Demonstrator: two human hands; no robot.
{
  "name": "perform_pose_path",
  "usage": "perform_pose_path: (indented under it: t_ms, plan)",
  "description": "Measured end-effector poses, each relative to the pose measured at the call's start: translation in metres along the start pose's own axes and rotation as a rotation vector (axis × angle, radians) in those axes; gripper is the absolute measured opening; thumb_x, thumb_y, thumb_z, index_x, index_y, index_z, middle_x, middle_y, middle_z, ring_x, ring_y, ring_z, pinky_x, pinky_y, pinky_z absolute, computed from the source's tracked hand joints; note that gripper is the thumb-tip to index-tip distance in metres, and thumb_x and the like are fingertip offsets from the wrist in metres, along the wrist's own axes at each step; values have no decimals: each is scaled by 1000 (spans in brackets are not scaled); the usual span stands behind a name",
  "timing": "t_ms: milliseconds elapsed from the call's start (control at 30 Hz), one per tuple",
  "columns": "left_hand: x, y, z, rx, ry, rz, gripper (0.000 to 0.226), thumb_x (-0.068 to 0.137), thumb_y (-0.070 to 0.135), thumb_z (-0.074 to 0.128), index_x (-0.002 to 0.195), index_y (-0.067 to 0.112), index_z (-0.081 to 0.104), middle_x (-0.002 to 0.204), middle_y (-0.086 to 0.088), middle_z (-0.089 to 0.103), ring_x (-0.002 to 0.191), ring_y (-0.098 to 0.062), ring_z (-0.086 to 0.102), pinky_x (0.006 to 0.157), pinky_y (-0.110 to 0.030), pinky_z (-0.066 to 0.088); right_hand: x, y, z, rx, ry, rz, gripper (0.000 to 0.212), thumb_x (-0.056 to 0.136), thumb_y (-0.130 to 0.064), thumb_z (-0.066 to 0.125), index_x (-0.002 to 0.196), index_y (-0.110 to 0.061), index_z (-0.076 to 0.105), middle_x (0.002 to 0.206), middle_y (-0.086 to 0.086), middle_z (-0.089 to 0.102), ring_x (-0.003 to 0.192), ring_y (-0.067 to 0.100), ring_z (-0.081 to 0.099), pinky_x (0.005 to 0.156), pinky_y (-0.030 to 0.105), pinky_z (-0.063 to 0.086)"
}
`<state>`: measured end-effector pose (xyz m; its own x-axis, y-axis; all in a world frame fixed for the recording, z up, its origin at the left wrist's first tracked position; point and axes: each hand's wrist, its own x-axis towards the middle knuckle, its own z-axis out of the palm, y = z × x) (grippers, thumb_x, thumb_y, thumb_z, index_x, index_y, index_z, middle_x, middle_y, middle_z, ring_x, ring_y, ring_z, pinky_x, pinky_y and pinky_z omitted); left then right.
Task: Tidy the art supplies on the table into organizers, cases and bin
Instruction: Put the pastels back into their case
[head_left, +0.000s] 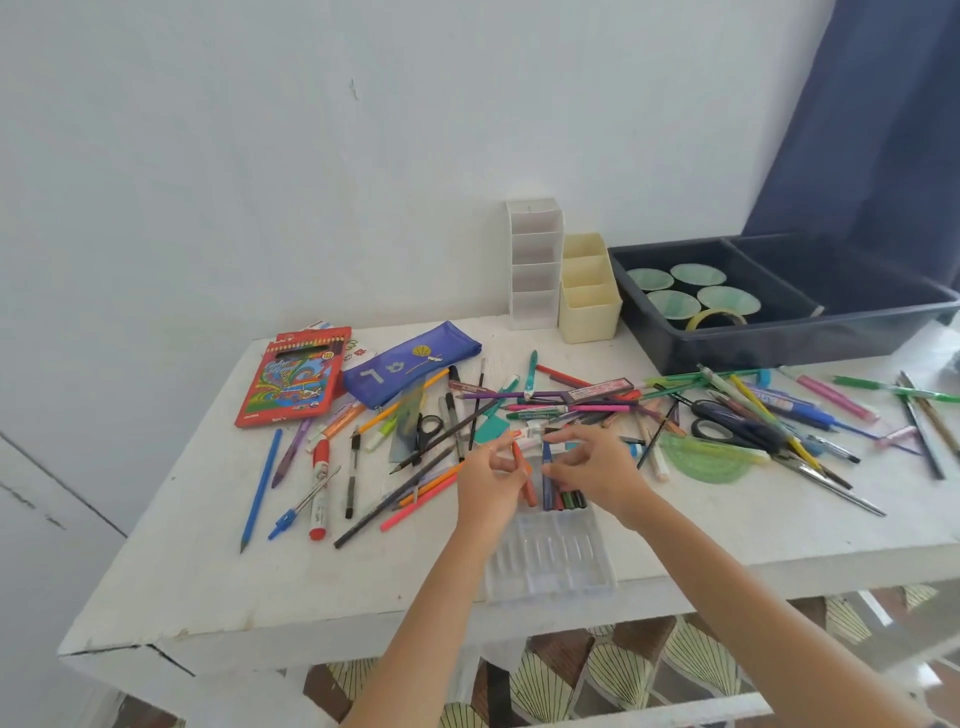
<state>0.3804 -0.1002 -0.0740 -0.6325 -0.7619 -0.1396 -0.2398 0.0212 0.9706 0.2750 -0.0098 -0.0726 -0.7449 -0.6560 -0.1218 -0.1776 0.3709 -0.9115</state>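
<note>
One clear tray at tabletop edge, left hand pinching one orange crayon, right hand pinching one blue crayon, one white organizer, one cream organizer, one bin, four lidded cups inside

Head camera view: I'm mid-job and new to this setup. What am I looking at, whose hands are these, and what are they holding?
There is no machine here: a person works with bare hands, and the one picture comes from a camera worn on their head, looking forward and down. The left hand pinches an orange marker; the right hand pinches a blue marker. Both are over a clear plastic case that holds a few markers at its far end. Around it the white table is strewn with pens and pencils, plus black scissors, a green protractor, a blue pouch and a red pencil box. At the back stand a white organizer, a cream organizer and a dark bin.
</note>
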Motion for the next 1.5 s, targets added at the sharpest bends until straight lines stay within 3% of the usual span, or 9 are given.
perform_pose_path:
  t_ms: [167,300,533,733,867,1000,1133,1267,1500]
  plan:
    - [-3,-6,6,11,5,-26,38,87,-5,59,120,14,55,83,-5,62,52,-7,63,47,-17,51,-6,5,4,-193,-37,-115,45,75,-12,77,118,-17,63,79,-1,65,70,7,58,68,16,50]
    - [-2,-10,9,88,24,29,35,87,-3,59,114,19,57,82,-3,59,72,-20,67,63,-29,58,-4,8,11,-427,-93,-206,48,79,-15,73,125,-21,59,87,1,54,77,12,47,58,5,31]
    - [-2,-15,9,239,0,112,38,87,0,60,120,18,57,85,-4,60,78,-17,62,69,-29,57,-8,27,14,-683,-2,-382,34,89,-28,60,123,-22,62,97,0,44,90,14,33,76,23,29]
    - [9,-25,13,459,-30,143,45,84,13,69,127,14,56,109,-24,55,100,-37,57,90,-42,50,-13,37,9,-679,-57,-430,40,94,-23,53,134,-20,51,116,2,44,105,18,34,91,24,28]
    - [7,-24,14,494,-51,161,44,87,18,65,130,12,54,115,-13,51,107,-28,54,93,-31,44,-19,42,10,-748,-8,-476,41,97,-27,47,137,-18,46,139,1,38,125,20,33,99,29,29]
    - [2,-29,12,608,-50,214,27,97,16,47,119,4,59,121,-22,50,112,-31,46,91,-27,34,-21,46,12,-780,-59,-443,44,103,-30,27,146,-22,31,154,-10,21,144,8,9,108,24,16]
    - [-7,-35,13,706,-10,311,42,100,17,42,142,15,39,121,-6,38,111,-15,34,87,-13,25,-22,46,13,-812,-67,-437,49,103,-37,14,148,-22,26,155,-9,18,145,7,5,112,22,11]
    - [-15,-41,13,892,79,403,45,100,20,40,144,20,33,136,-4,37,121,-19,32,98,-25,31,-21,50,16,-794,-65,-413,84,84,-59,-16,148,-22,25,155,-8,18,144,5,2,115,27,8]
    - [-15,-48,13,935,125,487,46,97,21,47,142,24,39,126,-11,49,112,-27,44,90,-35,41,-23,49,17,-832,-42,-402,83,79,-49,-14,148,-23,25,155,-9,18,145,8,4,116,29,5]
